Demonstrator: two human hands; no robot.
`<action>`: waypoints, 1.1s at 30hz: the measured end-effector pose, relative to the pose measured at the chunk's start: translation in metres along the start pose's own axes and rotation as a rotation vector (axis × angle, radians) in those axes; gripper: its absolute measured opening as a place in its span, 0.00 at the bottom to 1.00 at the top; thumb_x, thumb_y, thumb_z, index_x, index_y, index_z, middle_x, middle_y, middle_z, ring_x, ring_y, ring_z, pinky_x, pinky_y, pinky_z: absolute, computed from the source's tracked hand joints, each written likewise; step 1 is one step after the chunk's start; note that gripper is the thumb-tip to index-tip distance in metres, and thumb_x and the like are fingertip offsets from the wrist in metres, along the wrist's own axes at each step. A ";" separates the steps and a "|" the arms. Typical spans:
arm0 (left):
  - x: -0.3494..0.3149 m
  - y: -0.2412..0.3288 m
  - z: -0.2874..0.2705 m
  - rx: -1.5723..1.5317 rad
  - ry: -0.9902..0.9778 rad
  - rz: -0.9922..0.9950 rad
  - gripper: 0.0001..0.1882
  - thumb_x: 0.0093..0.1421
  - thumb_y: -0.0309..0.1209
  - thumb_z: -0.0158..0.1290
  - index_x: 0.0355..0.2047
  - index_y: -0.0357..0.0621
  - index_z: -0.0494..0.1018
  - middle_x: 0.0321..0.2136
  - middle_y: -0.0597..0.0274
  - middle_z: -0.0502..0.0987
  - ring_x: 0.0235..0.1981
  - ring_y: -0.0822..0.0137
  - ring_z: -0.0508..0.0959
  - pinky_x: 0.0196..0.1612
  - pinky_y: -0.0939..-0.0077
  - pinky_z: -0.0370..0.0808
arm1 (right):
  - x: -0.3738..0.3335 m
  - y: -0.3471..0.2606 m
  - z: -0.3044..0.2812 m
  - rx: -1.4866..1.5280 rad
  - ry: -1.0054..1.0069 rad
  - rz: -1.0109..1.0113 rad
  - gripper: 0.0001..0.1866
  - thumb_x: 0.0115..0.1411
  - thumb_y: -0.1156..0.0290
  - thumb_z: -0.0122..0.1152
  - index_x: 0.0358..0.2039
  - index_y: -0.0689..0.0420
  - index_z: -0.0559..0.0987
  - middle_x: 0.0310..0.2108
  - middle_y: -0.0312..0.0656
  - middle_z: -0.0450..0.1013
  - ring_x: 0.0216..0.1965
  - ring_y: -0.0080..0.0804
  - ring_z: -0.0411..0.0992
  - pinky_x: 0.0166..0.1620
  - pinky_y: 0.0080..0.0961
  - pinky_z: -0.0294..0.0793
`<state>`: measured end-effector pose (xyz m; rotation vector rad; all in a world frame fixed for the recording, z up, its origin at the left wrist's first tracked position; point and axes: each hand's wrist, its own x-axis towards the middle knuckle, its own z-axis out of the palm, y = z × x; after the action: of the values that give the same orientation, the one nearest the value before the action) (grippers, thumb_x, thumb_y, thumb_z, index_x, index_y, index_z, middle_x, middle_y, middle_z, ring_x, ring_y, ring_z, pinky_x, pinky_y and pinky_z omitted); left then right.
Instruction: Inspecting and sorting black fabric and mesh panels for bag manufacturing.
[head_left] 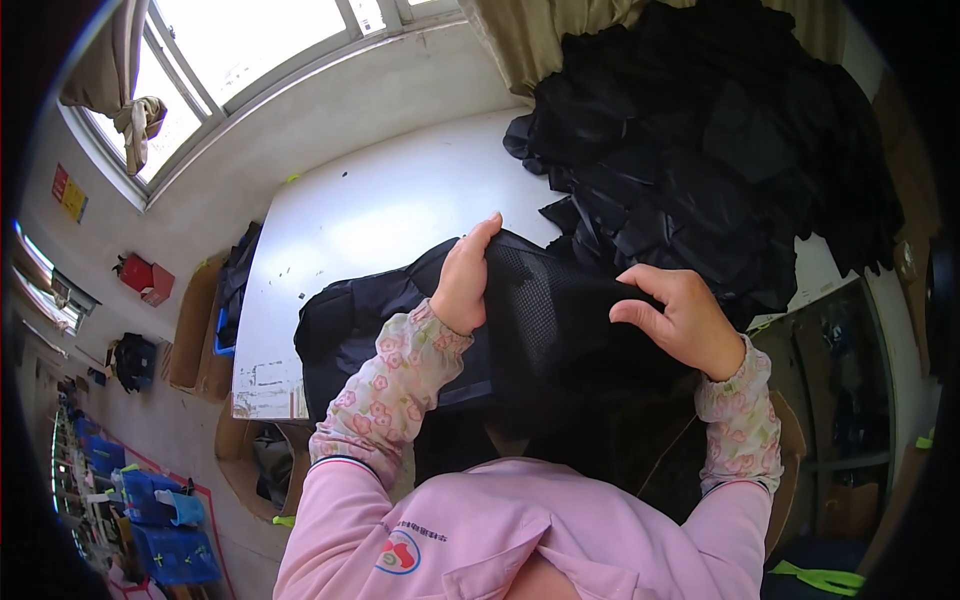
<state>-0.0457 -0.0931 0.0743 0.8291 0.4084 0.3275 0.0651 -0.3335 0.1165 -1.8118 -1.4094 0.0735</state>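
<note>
Hands both on one black mesh fabric piece (555,320), held up in front of the chest over the near edge of the white table (380,210).

Left hand (465,275): forearm rises from lower left in a floral sleeve (395,375), wrist straight, back of hand toward camera. Fingers curl over the upper left edge of the mesh piece, thumb side uppermost; closed grasp on the cloth edge.

Right hand (680,315): forearm comes up from lower right, wrist bent inward. Fingers lie together, pointing left, and press on the top edge of the same piece; thumb (632,315) sticks out below them. Whether thumb and fingers actually pinch the cloth cannot be told; contact is certain.

Mesh piece hangs down between the two hands, over a dark navy garment (360,320) lying on the table. Large heap of black fabric pieces (700,150) sits on the far right of the table, just behind the right hand.
</note>
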 end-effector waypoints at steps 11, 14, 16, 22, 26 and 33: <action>-0.015 -0.053 -0.081 0.094 -0.249 0.012 0.37 0.63 0.66 0.33 0.54 0.47 0.67 0.49 0.62 0.74 0.51 0.66 0.71 0.57 0.68 0.64 | 0.046 0.007 -0.081 0.893 0.281 0.123 0.11 0.64 0.68 0.58 0.42 0.61 0.79 0.35 0.36 0.78 0.35 0.19 0.77 0.39 0.12 0.75; -0.016 -0.102 -0.102 -0.051 -0.475 -0.104 0.35 0.63 0.60 0.42 0.61 0.52 0.61 0.56 0.64 0.69 0.60 0.60 0.65 0.62 0.59 0.59 | 0.052 -0.001 -0.089 1.128 0.232 0.069 0.11 0.65 0.68 0.56 0.41 0.61 0.79 0.36 0.39 0.79 0.35 0.23 0.79 0.38 0.16 0.79; -0.012 -0.124 -0.093 -0.124 -0.625 -0.123 0.33 0.63 0.54 0.49 0.63 0.54 0.58 0.58 0.64 0.67 0.60 0.58 0.64 0.63 0.54 0.59 | 0.052 -0.001 -0.091 1.318 0.225 0.011 0.17 0.65 0.70 0.55 0.52 0.62 0.73 0.47 0.43 0.76 0.43 0.27 0.78 0.50 0.21 0.77; -0.006 -0.146 -0.036 -0.243 -0.672 -0.262 0.36 0.62 0.49 0.53 0.66 0.52 0.54 0.61 0.66 0.63 0.61 0.60 0.65 0.64 0.52 0.58 | 0.051 -0.009 -0.081 1.472 0.194 -0.015 0.12 0.65 0.69 0.55 0.45 0.61 0.77 0.39 0.42 0.78 0.37 0.27 0.79 0.41 0.20 0.80; -0.003 -0.137 -0.021 -0.265 -0.594 -0.156 0.34 0.63 0.46 0.52 0.65 0.48 0.56 0.64 0.66 0.60 0.62 0.63 0.63 0.65 0.61 0.58 | 0.051 0.010 -0.073 1.424 0.237 0.079 0.10 0.66 0.67 0.55 0.41 0.59 0.79 0.33 0.40 0.79 0.32 0.27 0.79 0.35 0.19 0.81; -0.010 -0.100 -0.035 0.282 -0.351 0.503 0.25 0.67 0.40 0.46 0.60 0.42 0.65 0.59 0.54 0.68 0.57 0.57 0.70 0.62 0.62 0.65 | 0.014 0.161 0.064 -0.064 0.294 0.259 0.17 0.56 0.64 0.64 0.40 0.62 0.75 0.36 0.57 0.76 0.41 0.57 0.74 0.41 0.38 0.73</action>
<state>-0.0587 -0.1381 -0.0211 1.2422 -0.0938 0.5858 0.1641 -0.2925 -0.0201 -1.9593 -0.9792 -0.1023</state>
